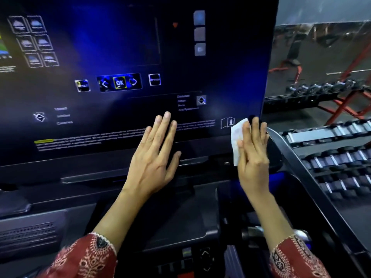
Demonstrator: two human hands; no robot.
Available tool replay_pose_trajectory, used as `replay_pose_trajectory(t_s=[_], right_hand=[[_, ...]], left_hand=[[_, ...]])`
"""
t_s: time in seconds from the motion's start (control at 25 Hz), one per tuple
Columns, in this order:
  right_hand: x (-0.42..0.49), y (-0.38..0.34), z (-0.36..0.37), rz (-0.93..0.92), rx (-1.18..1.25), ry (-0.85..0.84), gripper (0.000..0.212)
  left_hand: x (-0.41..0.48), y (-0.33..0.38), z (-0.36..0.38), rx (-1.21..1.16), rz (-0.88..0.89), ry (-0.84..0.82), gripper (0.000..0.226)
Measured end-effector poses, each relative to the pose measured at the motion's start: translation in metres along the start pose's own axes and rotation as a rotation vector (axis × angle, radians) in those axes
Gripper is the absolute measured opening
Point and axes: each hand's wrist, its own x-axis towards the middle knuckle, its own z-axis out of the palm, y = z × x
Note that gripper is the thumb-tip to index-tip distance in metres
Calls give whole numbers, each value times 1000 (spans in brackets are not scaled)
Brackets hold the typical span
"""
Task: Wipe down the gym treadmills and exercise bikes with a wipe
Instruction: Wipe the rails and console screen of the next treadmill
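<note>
A large dark treadmill console screen (124, 63) fills the upper left, with lit buttons and white text. My left hand (155, 155) lies flat on the screen's lower edge, fingers straight and spread. My right hand (254, 155) presses a white wipe (236, 135) flat against the screen's lower right corner, fingers straight over it. Most of the wipe is hidden under that hand. Both red patterned sleeves show at the bottom.
Below the screen lies the dark console tray (180, 213) with buttons near the bottom. A curved black handrail (301, 167) runs down the right side. Beyond it stand racks of dumbbells (341, 163) on red frames, and a mirror wall (321, 47).
</note>
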Motion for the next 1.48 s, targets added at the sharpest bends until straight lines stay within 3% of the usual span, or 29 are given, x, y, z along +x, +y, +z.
replay_pose_trajectory(t_s=[0.12,0.16,0.28,0.32,0.44,0.6,0.76,0.88,1.04,1.16,1.32,1.44,1.48], right_hand=[[-11,3,6,-294,-113,-96,53],[-7,11,4,-315,-141,-81,50],[8,11,1,1,-45,58,46],[9,4,3,-13,-53,58,47],[13,-4,12,-328,-145,-29,51],[34,-24,19,-112,-62,74,52],[49,-41,32,-463,-109,-1,54],[74,-59,36,-257,-37,72,52],[90,-80,46,-503,-86,40,53],[123,-91,46,-314,-42,155,53],[143,-104,49,-476,-116,132,51],[162,-121,52,-314,-48,188,49],[164,-130,56,-353,-54,168,50]], left_hand=[[11,13,6,-2,16,3,60],[13,16,8,2,20,4,59],[16,20,11,19,16,11,60],[17,20,11,19,12,13,60],[22,21,12,18,17,16,59],[24,17,9,11,-19,36,59],[33,2,3,21,-23,80,58],[41,-8,-3,37,-39,125,59],[56,-20,-12,35,-68,175,60],[71,-34,-22,51,-115,240,60],[87,-55,-34,68,-143,282,62],[96,-69,-42,105,-133,298,61],[98,-72,-44,113,-122,299,61]])
